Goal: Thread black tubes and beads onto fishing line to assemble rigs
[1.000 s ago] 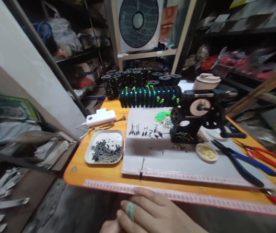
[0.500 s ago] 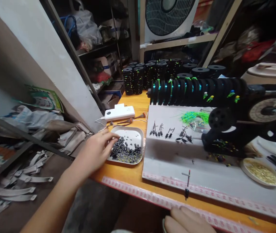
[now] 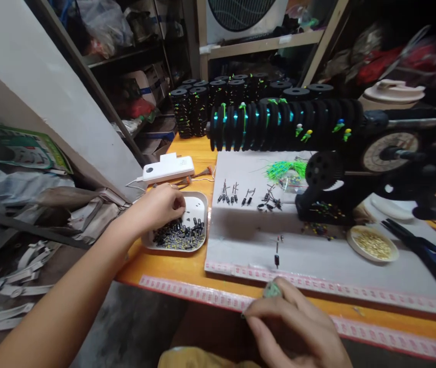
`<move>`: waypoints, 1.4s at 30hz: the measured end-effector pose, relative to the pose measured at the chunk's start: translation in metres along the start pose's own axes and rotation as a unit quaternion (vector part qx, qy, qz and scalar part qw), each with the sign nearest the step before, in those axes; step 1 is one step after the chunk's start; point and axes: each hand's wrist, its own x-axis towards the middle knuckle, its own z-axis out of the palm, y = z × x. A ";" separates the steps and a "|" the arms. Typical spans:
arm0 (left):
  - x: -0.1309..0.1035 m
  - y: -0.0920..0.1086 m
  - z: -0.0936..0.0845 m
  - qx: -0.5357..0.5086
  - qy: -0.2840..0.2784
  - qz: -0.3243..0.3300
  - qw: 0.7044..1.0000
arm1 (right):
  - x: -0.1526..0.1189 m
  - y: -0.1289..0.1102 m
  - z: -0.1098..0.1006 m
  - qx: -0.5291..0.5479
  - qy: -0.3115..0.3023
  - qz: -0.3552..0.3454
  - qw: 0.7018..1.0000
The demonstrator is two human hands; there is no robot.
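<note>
My left hand (image 3: 164, 205) reaches over the white square tray (image 3: 206, 225), its fingertips pinched together above the pile. Whatever they hold, if anything, is hidden. Inside lie many small black cylinders and grey pieces with yellow bits (image 3: 181, 237). My right hand (image 3: 292, 317) is at the table's front edge, fingers curled together. A greenish patch (image 3: 272, 290) shows at its fingertips; I cannot make out what it is. Just beyond this hand, a black cylinder on a thin stem (image 3: 277, 259) rests at the pale board's front edge. Several similar stemmed pieces (image 3: 227, 197) lie farther back.
A black machine with a long ridged roller (image 3: 282, 125) stands over the pale board (image 3: 236, 235). Green strands (image 3: 284, 169), a dish of gold bits (image 3: 373, 244) and dark pliers-like handles (image 3: 425, 255) lie around it. A white power strip (image 3: 167, 168) sits behind the tray.
The view has shifted, so the table things appear farther left and higher. My left hand's fingers have drawn into a tighter pinch over the tray. More of my right hand shows now.
</note>
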 end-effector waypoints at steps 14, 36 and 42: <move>-0.105 0.126 0.058 -0.626 0.131 -0.135 0.757 | -0.004 -0.013 -0.015 0.081 0.030 0.084 0.993; -0.126 0.159 0.099 -0.868 -0.086 -0.193 0.450 | 0.003 -0.037 -0.034 0.235 -0.138 0.194 0.942; -0.126 0.159 0.098 -0.860 -0.089 -0.200 0.460 | 0.003 -0.037 -0.035 0.235 -0.147 0.193 0.941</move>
